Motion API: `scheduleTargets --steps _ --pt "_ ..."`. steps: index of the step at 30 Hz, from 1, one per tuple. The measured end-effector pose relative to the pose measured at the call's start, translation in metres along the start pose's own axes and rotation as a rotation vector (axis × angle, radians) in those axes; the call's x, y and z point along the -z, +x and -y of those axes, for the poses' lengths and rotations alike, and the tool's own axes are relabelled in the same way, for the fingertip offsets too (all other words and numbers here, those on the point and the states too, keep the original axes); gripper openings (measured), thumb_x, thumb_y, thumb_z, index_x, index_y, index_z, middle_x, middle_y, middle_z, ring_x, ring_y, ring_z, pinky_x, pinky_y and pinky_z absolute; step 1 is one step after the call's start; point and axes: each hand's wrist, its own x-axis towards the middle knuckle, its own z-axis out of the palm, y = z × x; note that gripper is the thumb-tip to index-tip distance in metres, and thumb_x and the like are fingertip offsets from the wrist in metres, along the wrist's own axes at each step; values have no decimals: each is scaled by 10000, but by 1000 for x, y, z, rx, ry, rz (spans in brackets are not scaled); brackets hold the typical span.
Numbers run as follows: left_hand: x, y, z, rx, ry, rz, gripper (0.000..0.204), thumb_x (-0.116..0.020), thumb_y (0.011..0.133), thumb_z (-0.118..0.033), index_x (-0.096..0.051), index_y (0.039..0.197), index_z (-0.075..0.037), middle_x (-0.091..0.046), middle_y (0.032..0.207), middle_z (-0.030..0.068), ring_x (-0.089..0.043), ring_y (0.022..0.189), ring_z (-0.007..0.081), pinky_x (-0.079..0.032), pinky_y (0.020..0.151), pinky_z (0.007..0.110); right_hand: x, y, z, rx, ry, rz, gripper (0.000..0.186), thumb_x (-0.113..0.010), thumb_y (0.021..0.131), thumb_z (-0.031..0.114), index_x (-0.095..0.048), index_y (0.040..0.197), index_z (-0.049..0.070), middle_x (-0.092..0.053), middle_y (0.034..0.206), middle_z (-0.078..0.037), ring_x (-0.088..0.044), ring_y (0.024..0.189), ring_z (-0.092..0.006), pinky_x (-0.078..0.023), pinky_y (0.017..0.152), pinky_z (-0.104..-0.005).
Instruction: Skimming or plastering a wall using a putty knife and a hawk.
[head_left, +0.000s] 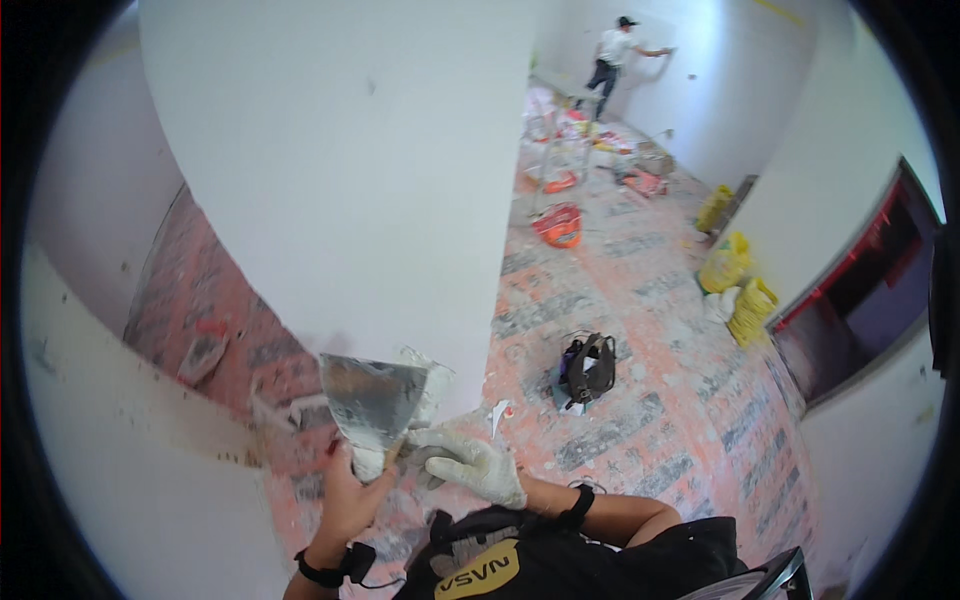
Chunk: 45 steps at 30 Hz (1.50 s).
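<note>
My bare left hand (352,502) is closed round the pale, putty-caked handle of a wide putty knife (374,395). Its grey metal blade points up and away, smeared with filler. A lump of white putty (432,388) shows at the blade's right edge, on something mostly hidden behind it. Close on the right is my right hand (478,468), in a whitish work glove with grey fingertips. Its fingers are bent in by the knife's handle; what they grip there is hidden. Just beyond both hands stands the end of a white wall (350,180).
A dark open bag (588,370) sits on the stained pinkish floor (620,420). Yellow sacks (750,310) lean along the right wall by a doorway (870,270). Far off, a person (612,60) reaches to the wall, near a stepladder (568,130) and an orange bag (560,225).
</note>
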Motion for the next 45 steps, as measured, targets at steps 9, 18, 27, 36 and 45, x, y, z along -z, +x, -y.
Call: scheduleTargets --steps 9,18,27,36,45 --pt "-45 29 21 -383 -48 333 457 -664 840 -133 -484 1199 85 -678 969 194 -685 888 284 -530 784 389 -10 -23 -20 176 -126 -515 347 -660 938 217 -589 1212 17 -652 925 -49 -609 850 -130 -517 759 -285" --pt "-69 38 -38 -323 427 332 469 -657 874 -157 -426 1183 109 -661 844 307 -664 829 465 -532 713 481 29 -92 31 204 -285 -854 283 -576 956 221 -549 1134 3 -580 773 -29 -570 649 -146 -495 612 -285" --pt "-117 25 -49 -174 662 524 510 -635 892 -250 -442 1204 105 -638 844 340 -633 864 506 -493 766 542 193 -80 -10 472 -525 -917 472 -591 978 354 -548 1292 4 -671 977 -103 -631 815 -202 -505 715 -326" --pt "73 53 -113 -457 946 121 353 -643 925 -186 -595 1226 -8 -681 1037 163 -674 809 305 -524 746 402 291 -203 -30 -27 -216 -950 323 -588 984 360 -619 921 45 -554 623 19 -480 497 -75 -395 440 -254" --pt "100 113 -266 -19 866 192 396 -582 950 -194 -617 1311 -36 -577 718 -2 -469 590 60 -405 544 242 306 -241 -28 -136 -188 -1008 303 -533 1015 337 -532 847 85 -518 570 -6 -436 372 -106 -345 341 -263"
